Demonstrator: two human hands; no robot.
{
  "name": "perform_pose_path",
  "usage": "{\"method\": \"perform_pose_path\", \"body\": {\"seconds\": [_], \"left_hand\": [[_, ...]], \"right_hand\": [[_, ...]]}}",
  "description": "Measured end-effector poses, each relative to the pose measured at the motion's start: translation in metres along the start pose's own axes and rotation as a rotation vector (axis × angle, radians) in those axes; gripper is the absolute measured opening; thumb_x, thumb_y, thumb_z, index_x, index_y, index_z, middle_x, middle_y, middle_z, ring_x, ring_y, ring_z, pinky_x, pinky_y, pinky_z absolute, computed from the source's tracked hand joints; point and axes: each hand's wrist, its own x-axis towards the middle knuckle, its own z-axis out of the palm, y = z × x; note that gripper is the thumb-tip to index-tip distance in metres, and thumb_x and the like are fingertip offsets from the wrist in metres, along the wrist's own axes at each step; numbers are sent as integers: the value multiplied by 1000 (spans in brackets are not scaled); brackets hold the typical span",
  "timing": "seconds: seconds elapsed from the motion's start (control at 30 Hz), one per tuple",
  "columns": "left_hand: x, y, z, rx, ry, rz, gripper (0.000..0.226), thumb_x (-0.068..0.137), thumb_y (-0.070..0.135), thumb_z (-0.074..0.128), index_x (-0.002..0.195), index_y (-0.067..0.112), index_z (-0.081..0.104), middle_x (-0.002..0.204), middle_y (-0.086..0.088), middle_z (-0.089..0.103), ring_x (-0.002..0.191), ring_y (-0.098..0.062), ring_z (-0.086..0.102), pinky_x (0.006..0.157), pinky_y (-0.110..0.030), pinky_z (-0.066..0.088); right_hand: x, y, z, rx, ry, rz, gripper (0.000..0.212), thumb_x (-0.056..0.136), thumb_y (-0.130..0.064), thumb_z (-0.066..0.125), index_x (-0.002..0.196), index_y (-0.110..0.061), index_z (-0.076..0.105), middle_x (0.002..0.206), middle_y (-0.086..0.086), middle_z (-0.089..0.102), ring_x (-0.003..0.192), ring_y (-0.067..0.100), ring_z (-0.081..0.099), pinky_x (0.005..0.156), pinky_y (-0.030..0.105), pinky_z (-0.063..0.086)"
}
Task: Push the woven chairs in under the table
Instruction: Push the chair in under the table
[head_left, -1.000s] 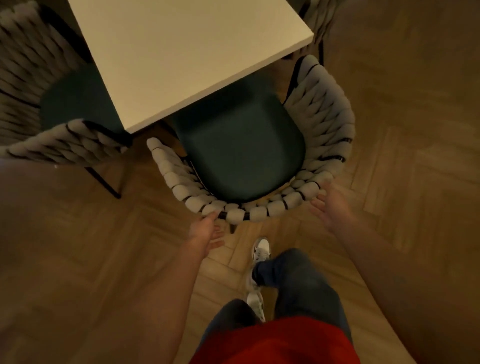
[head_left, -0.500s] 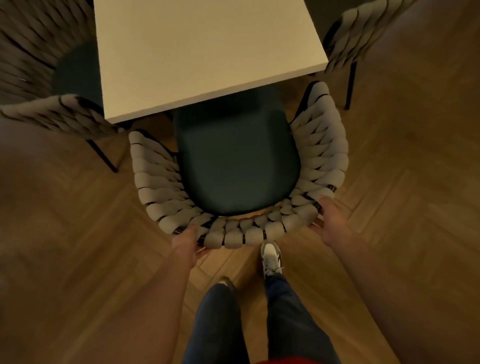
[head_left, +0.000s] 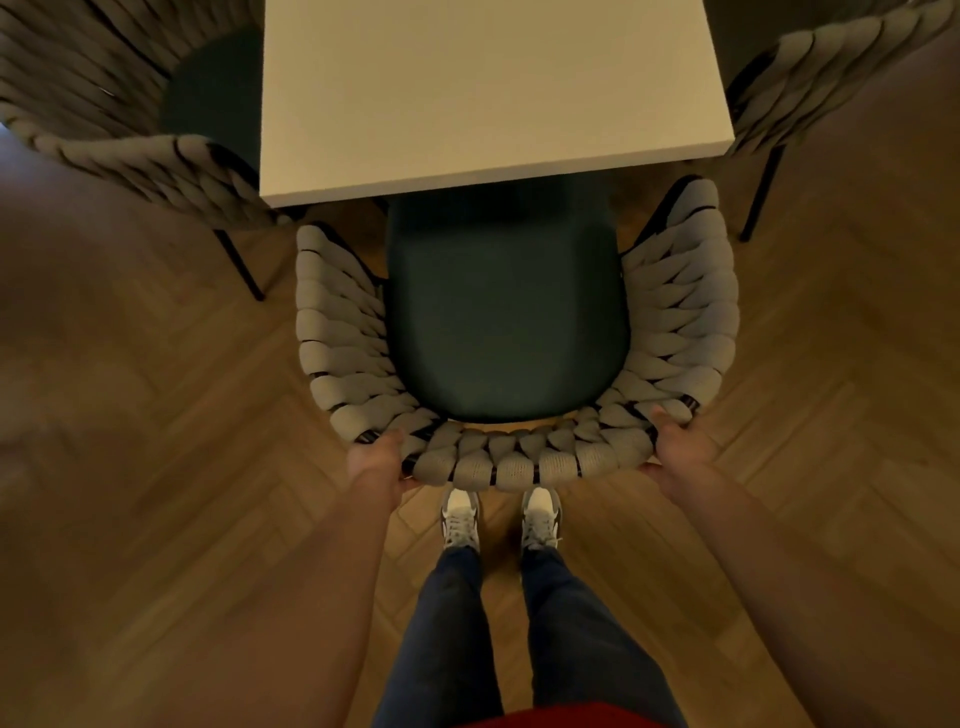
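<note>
A herringbone wood floor (head_left: 130, 415) spreads open on both sides of a pale square table (head_left: 483, 88), whose near edge overlaps the front of the dark green seat of a woven chair (head_left: 675, 322). Two more woven chairs, the left chair (head_left: 104, 104) and the right chair (head_left: 831, 67), stand at the table's side edges. The left hand (head_left: 376, 460) and right hand (head_left: 678, 444) each grasp the curved back rim, thumbs on top, above white sneakers (head_left: 460, 517).

grey woven chair (head_left: 519, 467), dark green seat, upright, its front tucked under the white table (head_left: 483, 88) near edge.
</note>
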Motion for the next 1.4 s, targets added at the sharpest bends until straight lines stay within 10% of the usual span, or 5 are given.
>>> {"method": "perform_pose_path", "body": {"seconds": [1.4], "left_hand": [[-11,3,9,31,-12,1,37,94,16,60,127,1,50,107,-20,64,77,-31,65,50,-40,54]], "right_hand": [[5,-8,-5,12,-42,-56,39,100,-18,51,139,-17,42,119,4,55,104,24,56,82,50,51]]}}
